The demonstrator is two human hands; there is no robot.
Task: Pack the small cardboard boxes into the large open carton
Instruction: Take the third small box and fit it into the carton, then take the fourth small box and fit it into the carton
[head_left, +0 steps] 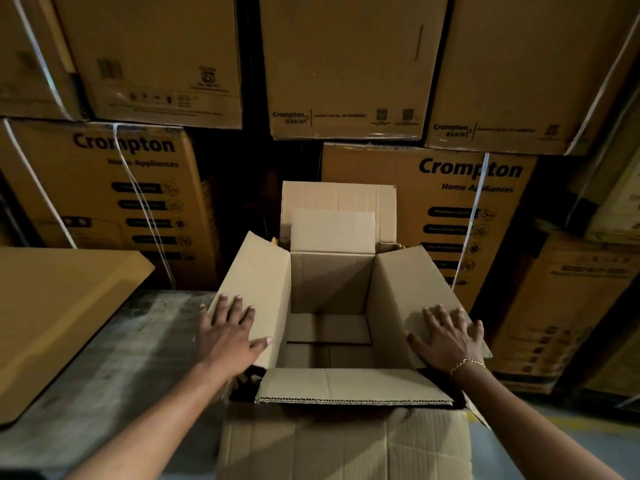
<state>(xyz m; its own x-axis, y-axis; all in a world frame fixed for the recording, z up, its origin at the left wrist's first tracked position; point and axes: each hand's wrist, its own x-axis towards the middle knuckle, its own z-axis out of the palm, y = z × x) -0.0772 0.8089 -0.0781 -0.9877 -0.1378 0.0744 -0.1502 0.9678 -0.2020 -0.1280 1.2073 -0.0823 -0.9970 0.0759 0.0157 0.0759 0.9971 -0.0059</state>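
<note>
Warehouse or stockroom, dimly lit. Evidence: a wall of stacked cartons (pixel 349 64) fills the background from the floor past the top of the view, set edge to edge in rows. Several carry printed branding, "Crompton Home Appliances" (pixel 471 174), with icon lists and handling symbols. White strapping bands (pixel 471 216) run around some of them. Floor (pixel 114 344): bare grey concrete, scuffed and streaked. A flat sheet of cardboard (pixel 52 317) lies at the left. An open carton (pixel 332 445) stands on the floor in front of the stacks, flaps spread.
</note>
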